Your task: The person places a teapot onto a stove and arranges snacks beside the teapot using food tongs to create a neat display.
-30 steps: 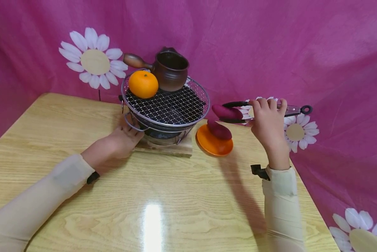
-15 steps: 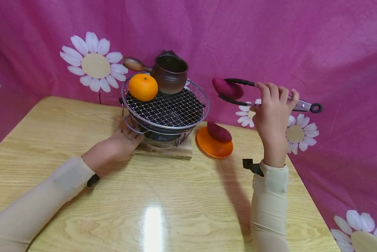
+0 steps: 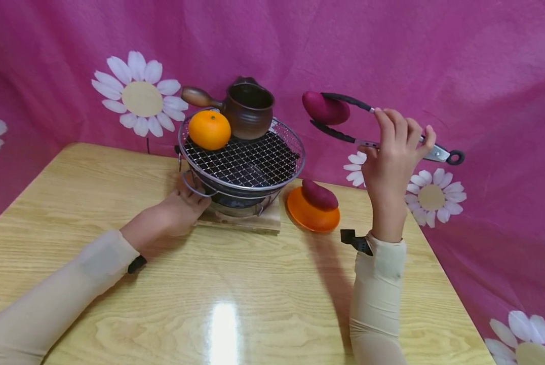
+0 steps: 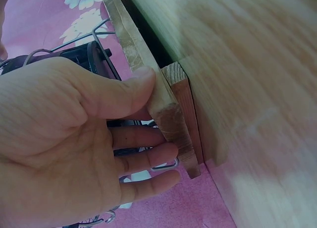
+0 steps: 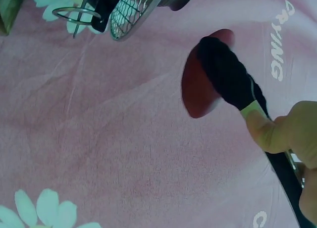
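Observation:
My right hand (image 3: 388, 152) holds kitchen tongs (image 3: 436, 153) with black-coated tips, raised right of the grill. Between the tips is a purple-red sweet potato (image 3: 324, 108), also seen in the right wrist view against the cloth. A second sweet potato (image 3: 319, 195) lies on an orange plate (image 3: 306, 220) on the table. My left hand (image 3: 180, 210) is at the left end of the wooden board (image 4: 166, 106) under the grill; in the left wrist view the thumb presses its edge and the fingers lie along its end.
On the round tabletop grill (image 3: 245, 165) with its wire mesh sit an orange citrus fruit (image 3: 209, 130) and a brown side-handled clay pot (image 3: 249, 114). A pink flowered cloth (image 3: 345, 45) hangs behind the wooden table (image 3: 163, 314).
My right hand has lifted the tongs and the sweet potato up off the plate, higher beside the grill. My left hand has stayed at the board.

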Demonstrator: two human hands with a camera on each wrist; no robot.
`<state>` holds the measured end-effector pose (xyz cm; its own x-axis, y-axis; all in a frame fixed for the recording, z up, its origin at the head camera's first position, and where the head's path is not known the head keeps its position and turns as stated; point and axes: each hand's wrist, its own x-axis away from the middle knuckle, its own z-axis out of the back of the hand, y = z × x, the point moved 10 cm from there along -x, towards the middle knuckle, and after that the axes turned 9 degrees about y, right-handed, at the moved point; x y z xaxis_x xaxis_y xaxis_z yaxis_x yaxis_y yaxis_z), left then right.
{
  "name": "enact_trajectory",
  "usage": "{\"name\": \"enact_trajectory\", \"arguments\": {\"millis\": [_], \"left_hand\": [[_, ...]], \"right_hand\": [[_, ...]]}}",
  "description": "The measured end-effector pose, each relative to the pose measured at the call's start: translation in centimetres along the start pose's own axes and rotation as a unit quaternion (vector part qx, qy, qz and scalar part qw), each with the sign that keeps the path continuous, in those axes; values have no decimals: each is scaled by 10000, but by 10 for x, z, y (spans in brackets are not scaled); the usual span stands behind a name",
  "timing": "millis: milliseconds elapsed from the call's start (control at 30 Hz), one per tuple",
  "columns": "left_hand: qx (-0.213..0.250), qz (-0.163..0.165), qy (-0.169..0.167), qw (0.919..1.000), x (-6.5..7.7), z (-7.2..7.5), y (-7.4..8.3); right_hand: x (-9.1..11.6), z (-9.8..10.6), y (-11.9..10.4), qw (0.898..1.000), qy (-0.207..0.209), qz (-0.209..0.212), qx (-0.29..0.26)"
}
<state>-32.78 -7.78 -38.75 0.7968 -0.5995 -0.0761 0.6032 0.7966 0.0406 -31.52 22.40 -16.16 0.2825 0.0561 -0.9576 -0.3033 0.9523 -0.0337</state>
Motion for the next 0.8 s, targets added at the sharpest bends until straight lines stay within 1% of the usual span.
{"name": "enact_trajectory", "arguments": {"millis": [167,300,467,600,733,800], "left_hand": [[89,64,-162,9998,0,-3,-1],[134,91,-188,9997,0,-3,-2],[110,56,-168,9998,-1,-4,-1],[-38,2,-104,9999,-3,-4,-1],[-7,39,-190,9998,-3,-4,-1],[46,91,-291,9995,-3,-5,-2]], "right_hand": [[-1,7,-5,9985,444,39,-306],[-3,10,-8,9967,636,58,-504],[-3,12,-11,9948,720,131,-714],[-2,9,-15,9934,728,232,-856],[-2,8,-17,9928,713,253,-926],[-2,8,-17,9925,707,244,-964]]}}
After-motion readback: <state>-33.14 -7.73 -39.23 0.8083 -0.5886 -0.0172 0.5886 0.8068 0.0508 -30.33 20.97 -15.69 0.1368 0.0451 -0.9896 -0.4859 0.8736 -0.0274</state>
